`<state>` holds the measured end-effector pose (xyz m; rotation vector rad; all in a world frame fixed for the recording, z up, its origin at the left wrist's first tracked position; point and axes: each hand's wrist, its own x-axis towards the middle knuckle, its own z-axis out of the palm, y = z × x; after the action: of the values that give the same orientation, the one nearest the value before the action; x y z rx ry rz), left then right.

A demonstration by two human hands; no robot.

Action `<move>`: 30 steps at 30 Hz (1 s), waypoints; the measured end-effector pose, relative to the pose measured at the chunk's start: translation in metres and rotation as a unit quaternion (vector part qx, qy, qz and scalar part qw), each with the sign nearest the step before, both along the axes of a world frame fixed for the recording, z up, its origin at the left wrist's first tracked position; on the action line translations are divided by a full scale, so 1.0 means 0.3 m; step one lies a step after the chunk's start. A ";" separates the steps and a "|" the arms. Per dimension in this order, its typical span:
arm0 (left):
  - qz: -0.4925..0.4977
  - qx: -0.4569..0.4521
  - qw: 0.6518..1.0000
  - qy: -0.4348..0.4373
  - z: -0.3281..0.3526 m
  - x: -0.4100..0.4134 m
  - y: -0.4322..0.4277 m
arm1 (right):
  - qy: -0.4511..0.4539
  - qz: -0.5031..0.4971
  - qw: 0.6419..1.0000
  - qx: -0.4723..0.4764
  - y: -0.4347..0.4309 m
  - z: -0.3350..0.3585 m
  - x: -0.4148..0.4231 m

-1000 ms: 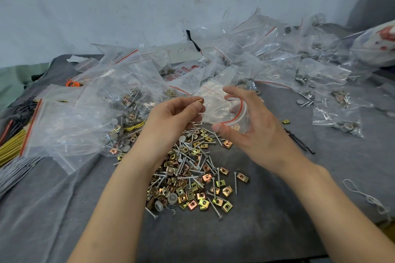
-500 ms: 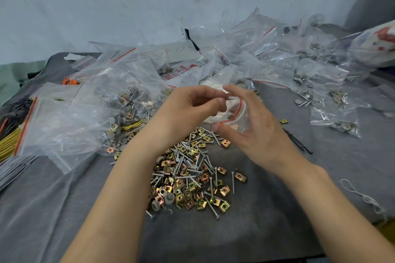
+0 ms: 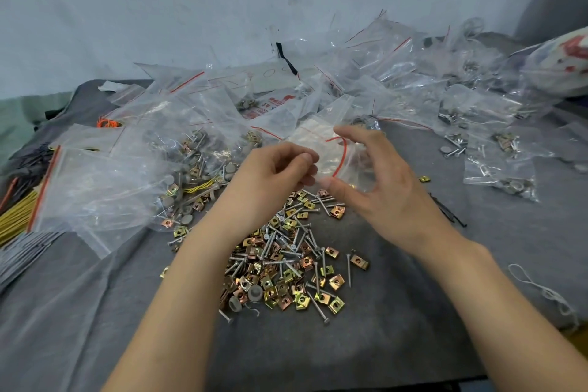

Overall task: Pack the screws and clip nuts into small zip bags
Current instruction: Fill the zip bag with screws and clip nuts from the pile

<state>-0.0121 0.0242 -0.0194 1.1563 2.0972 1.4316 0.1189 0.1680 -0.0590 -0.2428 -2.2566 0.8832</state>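
Small zip bag [image 3: 319, 149]: clear, red zip line, mouth bowed open, held in the air at 12 o'clock of the pile. Right hand [image 3: 381, 188] pinches its rim, and left hand [image 3: 270, 181] has its fingertips at the rim. Contents unclear. Screws [image 3: 349, 267]: silver, long, lying crisscross. Clip nuts [image 3: 336, 304]: gold and copper squares, mixed with the screws in one loose heap at centre. One stray clip nut at 2 o'clock. Filled zip bags [image 3: 499, 169] lie flat at 2–3 o'clock.

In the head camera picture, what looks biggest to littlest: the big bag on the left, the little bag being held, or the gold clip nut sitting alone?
1. Large clear plastic zip bag with red strip, left.
2. Small clear zip bag, held.
3. Lone gold square metal clip nut.
No close calls.
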 end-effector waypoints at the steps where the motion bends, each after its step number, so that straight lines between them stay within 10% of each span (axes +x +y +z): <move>1: 0.000 -0.001 1.000 0.008 0.005 0.003 -0.001 | 0.002 -0.001 1.000 -0.001 0.000 0.001 0.001; 22: -0.144 -0.058 0.971 0.181 0.044 0.104 -0.003 | -0.046 0.062 0.995 -0.066 0.031 -0.010 -0.004; 30: 0.037 0.043 0.988 0.141 0.047 0.018 -0.028 | 0.017 0.007 0.998 -0.055 0.039 -0.017 -0.002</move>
<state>-0.0068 0.0158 -0.0054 1.3995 2.3088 1.4776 0.1184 0.1798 -0.0641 -0.2599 -2.1841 1.0126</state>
